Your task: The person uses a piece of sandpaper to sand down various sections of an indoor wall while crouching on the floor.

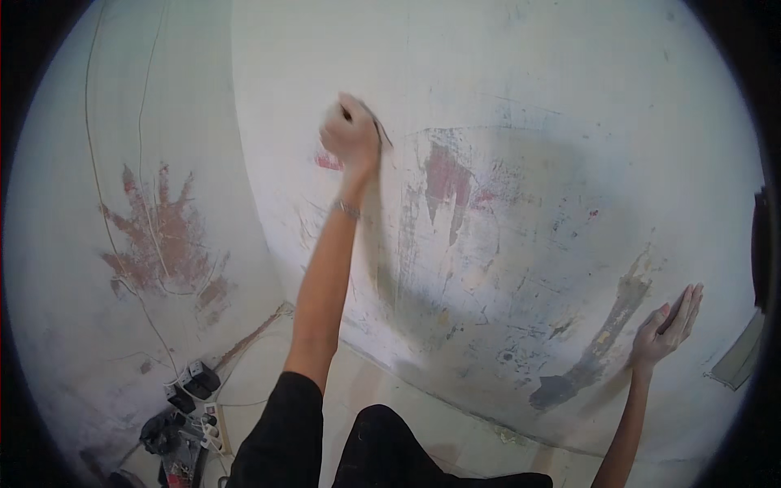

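My left hand is raised before the pale wall, curled into a fist. A thin, dark-edged flat tool shows along its right side; most of it is hidden in the grip, so its exact kind is unclear. The hand is slightly blurred. Just below it is a small red mark on the wall. At the lower right, my right hand is flattened at the wall with its thumb apart and nothing visible in it. Left of that hand runs a grey bare strip in the coating.
A worn wall patch shows red and grey beneath the paint. Thin cables hang down the left wall past a brown peeled area. Black adapters, a power strip and a black plastic bag lie at the lower left.
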Motion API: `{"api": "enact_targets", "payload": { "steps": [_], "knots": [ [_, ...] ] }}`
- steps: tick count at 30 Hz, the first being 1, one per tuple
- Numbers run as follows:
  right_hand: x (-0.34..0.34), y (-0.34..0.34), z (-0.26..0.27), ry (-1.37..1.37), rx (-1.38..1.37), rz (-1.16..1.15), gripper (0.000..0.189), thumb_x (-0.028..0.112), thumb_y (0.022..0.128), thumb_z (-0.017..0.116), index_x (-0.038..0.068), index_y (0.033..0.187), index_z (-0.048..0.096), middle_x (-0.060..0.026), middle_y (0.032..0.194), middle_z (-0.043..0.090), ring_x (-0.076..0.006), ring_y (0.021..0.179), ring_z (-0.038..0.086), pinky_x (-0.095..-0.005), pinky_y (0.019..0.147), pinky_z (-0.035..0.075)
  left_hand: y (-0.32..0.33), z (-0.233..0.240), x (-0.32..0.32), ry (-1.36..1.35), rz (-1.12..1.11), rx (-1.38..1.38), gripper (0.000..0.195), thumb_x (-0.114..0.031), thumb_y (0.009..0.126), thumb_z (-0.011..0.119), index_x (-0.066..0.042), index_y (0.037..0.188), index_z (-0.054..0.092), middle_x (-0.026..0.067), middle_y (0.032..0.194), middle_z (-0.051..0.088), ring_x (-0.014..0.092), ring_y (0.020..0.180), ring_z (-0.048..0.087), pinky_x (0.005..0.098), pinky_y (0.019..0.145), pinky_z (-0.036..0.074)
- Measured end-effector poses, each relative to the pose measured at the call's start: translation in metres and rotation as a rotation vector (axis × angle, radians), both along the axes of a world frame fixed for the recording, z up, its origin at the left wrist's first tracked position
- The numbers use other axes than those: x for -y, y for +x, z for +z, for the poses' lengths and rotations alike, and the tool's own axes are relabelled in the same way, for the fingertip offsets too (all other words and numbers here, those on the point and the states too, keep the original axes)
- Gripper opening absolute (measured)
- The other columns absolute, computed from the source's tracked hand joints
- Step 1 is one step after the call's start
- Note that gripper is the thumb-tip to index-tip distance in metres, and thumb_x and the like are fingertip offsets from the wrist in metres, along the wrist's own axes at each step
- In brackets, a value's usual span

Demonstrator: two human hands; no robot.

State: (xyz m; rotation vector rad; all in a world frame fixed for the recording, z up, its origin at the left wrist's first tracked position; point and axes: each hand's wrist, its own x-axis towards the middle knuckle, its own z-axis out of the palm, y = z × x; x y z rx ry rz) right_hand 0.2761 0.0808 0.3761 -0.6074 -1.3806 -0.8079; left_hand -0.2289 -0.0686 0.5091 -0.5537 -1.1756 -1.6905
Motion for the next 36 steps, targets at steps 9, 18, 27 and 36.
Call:
{"api": "enact_targets", "payload": {
  "steps": [9, 18, 27, 36],
  "knots": [
    [-0.002, 0.004, 0.001, 0.025, -0.015, 0.009, 0.044, 0.012, 0.096, 0.047, -0.004, 0.137, 0.049, -0.0225, 0.143, 0.048, -0.0380, 0.134, 0.044, -0.0485, 0.113, 0.030, 0.043, -0.111, -0.026, -0.110, -0.018, -0.372, 0.030, -0.007, 0.095, 0.053, -0.001, 0.066, 0.048, 0.0155, 0.056, 0.045, 0.025, 0.046, 0.044, 0.0375, 0.047, 0.032],
    [0.004, 0.001, 0.002, 0.008, -0.029, -0.006, 0.044, 0.009, 0.095, 0.047, -0.004, 0.137, 0.050, -0.0219, 0.143, 0.048, -0.0381, 0.135, 0.044, -0.0475, 0.113, 0.031, 0.002, 0.012, 0.001, -0.094, 0.021, 0.006, 0.042, -0.018, 0.097, 0.047, 0.001, 0.059, 0.048, 0.0171, 0.052, 0.048, 0.031, 0.045, 0.043, 0.0428, 0.048, 0.032],
    [0.004, -0.001, 0.001, -0.001, -0.046, -0.027, 0.045, 0.008, 0.093, 0.048, -0.004, 0.137, 0.050, -0.0208, 0.142, 0.050, -0.0386, 0.133, 0.046, -0.0478, 0.111, 0.033, 0.056, -0.165, -0.015, -0.250, -0.050, -0.398, 0.027, -0.002, 0.092, 0.049, -0.004, 0.065, 0.049, 0.0117, 0.052, 0.043, 0.027, 0.044, 0.043, 0.0401, 0.046, 0.031],
    [0.001, 0.004, 0.002, 0.043, -0.032, 0.031, 0.048, 0.006, 0.089, 0.049, -0.002, 0.136, 0.052, -0.0211, 0.142, 0.051, -0.0392, 0.132, 0.047, -0.0490, 0.110, 0.035, -0.001, 0.004, -0.001, -0.079, 0.015, -0.008, 0.046, -0.026, 0.099, 0.045, 0.001, 0.062, 0.052, 0.0166, 0.056, 0.053, 0.034, 0.050, 0.047, 0.0470, 0.054, 0.035]
  ]
}}
